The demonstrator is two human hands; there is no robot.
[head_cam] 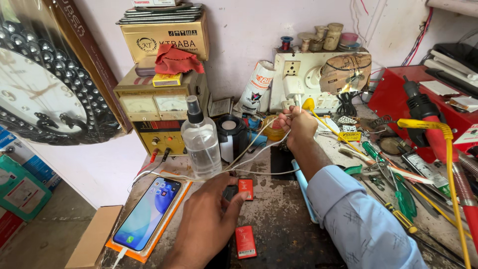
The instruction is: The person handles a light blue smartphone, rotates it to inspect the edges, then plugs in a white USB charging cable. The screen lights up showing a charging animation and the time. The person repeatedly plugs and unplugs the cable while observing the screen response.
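Note:
My left hand rests on the worn workbench, its fingers touching a small red battery-like block. A second red block lies just right of my wrist. My right hand is raised further back, fingers closed on a white cable near the white socket board. The cable runs down and left across the bench past the spray bottle. A smartphone with its screen lit lies on an orange mat left of my left hand.
A clear spray bottle, a small black speaker and a yellow power supply stand at the back. Screwdrivers and tools crowd the right side beside a red box. A wall clock leans at left.

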